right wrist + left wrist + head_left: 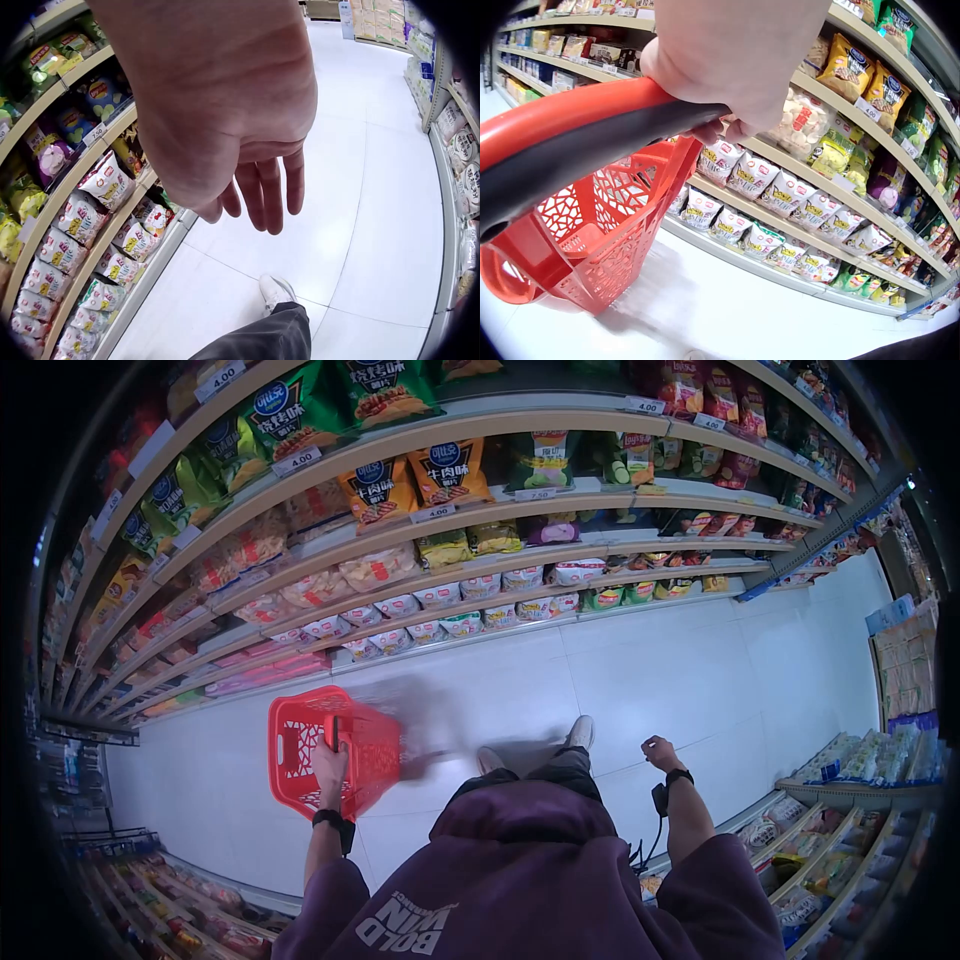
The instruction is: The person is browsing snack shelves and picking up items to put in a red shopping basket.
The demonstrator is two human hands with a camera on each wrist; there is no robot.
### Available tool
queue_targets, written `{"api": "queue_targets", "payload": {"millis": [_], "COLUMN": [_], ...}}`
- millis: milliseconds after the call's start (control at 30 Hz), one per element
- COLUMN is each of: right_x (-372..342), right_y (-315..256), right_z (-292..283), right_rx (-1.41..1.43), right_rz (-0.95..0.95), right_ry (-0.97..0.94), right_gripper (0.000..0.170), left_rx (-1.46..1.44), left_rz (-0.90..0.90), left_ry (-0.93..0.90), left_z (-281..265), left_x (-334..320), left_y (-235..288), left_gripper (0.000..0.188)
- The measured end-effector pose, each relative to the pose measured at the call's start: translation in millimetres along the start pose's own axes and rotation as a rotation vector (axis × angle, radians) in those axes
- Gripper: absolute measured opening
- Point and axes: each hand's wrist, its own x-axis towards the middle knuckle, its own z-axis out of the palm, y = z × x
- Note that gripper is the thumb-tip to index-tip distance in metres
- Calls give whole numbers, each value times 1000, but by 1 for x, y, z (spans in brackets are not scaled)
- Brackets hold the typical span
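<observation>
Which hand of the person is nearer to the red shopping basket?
The left hand: it grips the handle of the red basket. The right hand hangs empty, off to the right, not touching the basket.

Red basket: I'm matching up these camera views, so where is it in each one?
Head: red basket left of centre, under the left hand.
Left wrist: lower left, below the hand.
Right wrist: not in it.
Shared landmark: white snack bags on the lower shelves.
</observation>
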Motion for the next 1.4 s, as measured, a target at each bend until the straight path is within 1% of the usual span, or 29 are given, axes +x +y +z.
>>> {"api": "queue_targets", "payload": {"millis": [100, 133, 200, 233, 267, 367, 467, 567, 600, 700, 833, 900, 1033, 1100, 1233, 1267, 1333, 1367, 1400], "right_x": [17, 17, 11, 8, 6, 9, 21, 39, 46, 59, 72, 78, 78, 75, 67, 64, 67, 69, 73], "right_y": [45, 52, 64, 67, 70, 80, 90, 97, 99, 100, 97, 109, 137, 153, 182, 186, 195, 195, 194], "right_z": [3, -6, -24, -31, -39, -56, -71, -83, -87, -98, -123, -132, -157, -165, -176, -177, -178, -179, -181], "right_rx": [-126, -82, -7, 14, 31, 12, -11, -2, -8, 44, 67, 88, 90, 57, 79, 86, 70, 73, 66], "right_rz": [-71, -27, 55, 53, 50, 61, 91, 75, 64, 66, 43, 34, 87, 116, 192, 215, 246, 276, 279], "right_ry": [2, -12, -35, -18, -2, 24, 33, 23, 12, 18, 24, 33, 61, 62, 5, -16, -50, -63, -71], "right_gripper": [31, 31, 30, 31, 32, 34, 33, 32, 32, 33, 34, 34, 36, 37, 37, 37, 37, 36, 36], "left_rx": [25, 69, 76, 79, 102, 67, 162, 180, 165, 138, 59, 47, 200, 148, 77, 144, 136, 136, 167], "left_rz": [-68, 24, -2, -15, -14, -58, -21, -55, -57, -4, -48, -25, -111, -145, -218, -236, -154, -113, -133], "left_ry": [90, 144, 117, 102, 117, -11, 56, -1, 24, 62, 65, 79, 217, 136, 115, 137, 163, 174, 154], "left_z": [23, 23, 26, 29, 37, 54, 82, 90, 89, 102, 91, 90, 104, 99, 96, 104, 124, 116, 115], "left_x": [11, 11, 11, 10, 11, 7, -1, -12, -19, -20, -27, -23, 1, 9, 12, 18, 28, 20, 10], "left_y": [-8, 5, 24, 33, 38, 59, 82, 115, 127, 133, 166, 166, 143, 140, 157, 150, 136, 151, 169], "left_gripper": [45, 42, 40, 39, 41, 50, 61, 65, 60, 54, 49, 48, 48, 49, 45, 41, 39, 38, 43]}}
